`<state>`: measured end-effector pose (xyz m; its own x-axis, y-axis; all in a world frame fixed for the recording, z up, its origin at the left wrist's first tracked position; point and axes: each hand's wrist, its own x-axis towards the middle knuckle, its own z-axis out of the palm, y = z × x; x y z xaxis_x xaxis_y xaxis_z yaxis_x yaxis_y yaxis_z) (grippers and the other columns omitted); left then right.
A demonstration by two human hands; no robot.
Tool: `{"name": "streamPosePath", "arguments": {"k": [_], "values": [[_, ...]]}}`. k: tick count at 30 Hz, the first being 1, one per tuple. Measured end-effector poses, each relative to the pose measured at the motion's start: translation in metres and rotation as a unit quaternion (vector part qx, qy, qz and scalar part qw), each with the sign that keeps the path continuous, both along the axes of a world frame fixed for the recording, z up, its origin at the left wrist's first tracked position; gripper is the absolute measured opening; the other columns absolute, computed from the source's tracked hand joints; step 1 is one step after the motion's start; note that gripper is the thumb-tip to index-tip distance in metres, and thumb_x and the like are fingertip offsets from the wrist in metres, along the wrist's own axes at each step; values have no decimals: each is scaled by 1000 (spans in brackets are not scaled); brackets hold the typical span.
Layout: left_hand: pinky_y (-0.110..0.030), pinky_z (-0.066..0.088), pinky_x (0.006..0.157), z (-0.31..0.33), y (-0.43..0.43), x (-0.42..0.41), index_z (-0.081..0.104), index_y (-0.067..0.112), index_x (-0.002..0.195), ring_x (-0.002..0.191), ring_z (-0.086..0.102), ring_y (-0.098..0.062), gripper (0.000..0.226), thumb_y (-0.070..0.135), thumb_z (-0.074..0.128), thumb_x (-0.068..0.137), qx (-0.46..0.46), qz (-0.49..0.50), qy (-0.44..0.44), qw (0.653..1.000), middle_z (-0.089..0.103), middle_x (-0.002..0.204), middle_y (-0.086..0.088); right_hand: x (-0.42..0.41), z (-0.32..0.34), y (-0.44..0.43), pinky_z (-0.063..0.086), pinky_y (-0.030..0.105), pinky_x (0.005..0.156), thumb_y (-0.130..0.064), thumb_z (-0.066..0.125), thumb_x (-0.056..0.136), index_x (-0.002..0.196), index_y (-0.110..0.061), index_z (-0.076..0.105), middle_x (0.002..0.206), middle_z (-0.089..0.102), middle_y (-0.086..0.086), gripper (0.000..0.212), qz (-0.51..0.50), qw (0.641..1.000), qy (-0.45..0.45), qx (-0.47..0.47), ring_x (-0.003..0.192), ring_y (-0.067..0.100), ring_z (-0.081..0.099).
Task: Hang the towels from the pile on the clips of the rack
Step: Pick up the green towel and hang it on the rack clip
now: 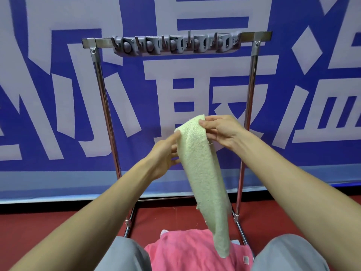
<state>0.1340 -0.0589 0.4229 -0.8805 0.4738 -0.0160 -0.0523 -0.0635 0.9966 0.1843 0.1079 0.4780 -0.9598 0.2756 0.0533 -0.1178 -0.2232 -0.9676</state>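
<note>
A pale yellow-green towel (203,173) hangs in front of me, held by its top edge in both hands. My left hand (166,153) pinches its left corner and my right hand (220,130) pinches its right corner. The towel's lower end dangles over a pile with a pink towel (183,251) on top, between my knees. Above stands a metal rack (103,98) whose top bar carries a grey strip of clips (175,45). No towel hangs from the clips.
A blue banner with large pale characters (58,94) covers the wall behind the rack. The rack's feet rest on a red floor (39,222). My grey-trousered knees (125,253) flank the pile.
</note>
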Motion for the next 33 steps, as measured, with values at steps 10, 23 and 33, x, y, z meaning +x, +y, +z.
{"name": "streamPosePath", "arguments": {"k": [10, 23, 33], "values": [[-33, 47, 72, 9, 28, 17, 66, 5, 110, 81, 62, -18, 28, 27, 57, 94, -12, 16, 82, 996, 70, 95, -5, 17, 3, 27, 58, 36, 84, 10, 63, 83, 104, 8, 63, 108, 67, 19, 21, -78, 992, -6, -97, 100, 27, 67], [-18, 49, 58, 53, 32, 11, 69, 16, 89, 67, 64, -5, 20, 22, 52, 97, -74, 6, 215, 974, 70, 74, 8, 42, 7, 58, 60, 26, 57, -4, 76, 76, 91, 4, 69, 85, 73, 15, 18, -28, 993, -84, 80, 66, 19, 71], [-26, 50, 69, 95, 25, 3, 68, 9, 85, 74, 63, -12, 20, 16, 52, 96, -149, -92, 282, 943, 68, 77, 2, 4, 8, 33, 51, 24, 67, -31, 52, 98, 104, -7, 65, 80, 66, -3, 28, 34, 961, 30, 274, 72, 12, 61]]}}
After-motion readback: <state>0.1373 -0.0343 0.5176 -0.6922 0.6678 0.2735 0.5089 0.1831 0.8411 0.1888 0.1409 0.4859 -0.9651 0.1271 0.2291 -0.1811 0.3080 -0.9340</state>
